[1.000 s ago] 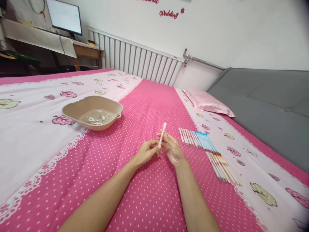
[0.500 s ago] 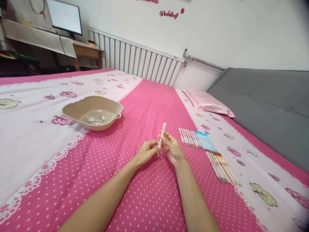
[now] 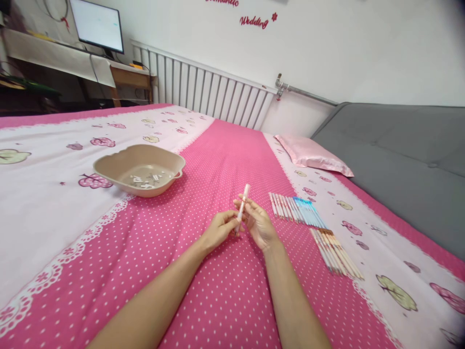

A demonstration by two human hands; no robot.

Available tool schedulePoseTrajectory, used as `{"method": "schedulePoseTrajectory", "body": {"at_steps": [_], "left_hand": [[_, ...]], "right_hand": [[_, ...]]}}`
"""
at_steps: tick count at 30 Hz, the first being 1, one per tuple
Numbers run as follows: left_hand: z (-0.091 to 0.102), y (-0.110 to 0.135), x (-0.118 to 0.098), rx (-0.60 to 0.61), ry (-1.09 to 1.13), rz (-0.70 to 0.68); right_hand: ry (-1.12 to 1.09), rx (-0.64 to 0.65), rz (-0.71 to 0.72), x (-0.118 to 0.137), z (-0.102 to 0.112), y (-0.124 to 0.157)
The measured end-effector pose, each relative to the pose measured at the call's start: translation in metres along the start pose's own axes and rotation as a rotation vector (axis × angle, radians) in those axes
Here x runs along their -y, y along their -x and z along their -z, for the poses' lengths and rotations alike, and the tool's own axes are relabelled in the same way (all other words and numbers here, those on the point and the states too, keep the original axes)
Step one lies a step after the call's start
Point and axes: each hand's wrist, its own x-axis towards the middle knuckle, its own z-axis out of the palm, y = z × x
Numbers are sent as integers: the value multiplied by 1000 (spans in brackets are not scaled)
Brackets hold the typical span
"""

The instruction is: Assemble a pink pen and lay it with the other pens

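A slim pale pink pen (image 3: 242, 202) stands tilted between my hands, its top end pointing up and away. My left hand (image 3: 221, 228) pinches the lower part of it. Around its middle, my right hand (image 3: 259, 223) has its thumb on the near side and fingers behind. On the bed to the right lie a row of white-and-red pens (image 3: 281, 206), a row of blue pens (image 3: 308, 212) and, nearer, a row of cream and brown-topped pens (image 3: 336, 252).
A beige plastic basin (image 3: 145, 192) with small white pieces inside sits on the bed at the left. A pink pillow (image 3: 314, 156) lies by the grey headboard (image 3: 399, 150). Farther back are a white radiator (image 3: 203, 82) and a desk with a monitor (image 3: 97, 25).
The pen has turned in my fingers, so a different side of it faces me. My right hand's fingers have shifted slightly along it. The basin and pen rows are unmoved.
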Motion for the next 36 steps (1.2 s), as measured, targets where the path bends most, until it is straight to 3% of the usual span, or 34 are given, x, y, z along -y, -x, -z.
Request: {"method": "schedulePoseTrajectory", "body": {"at_steps": [19,36], "left_hand": [[-1,2,-4,1,-74,-11],[1,-1,2,-13,23,-10]], "right_hand": [[-19,-121,24,-2,1,-2],[30,-19,8,-1,1,1]]}}
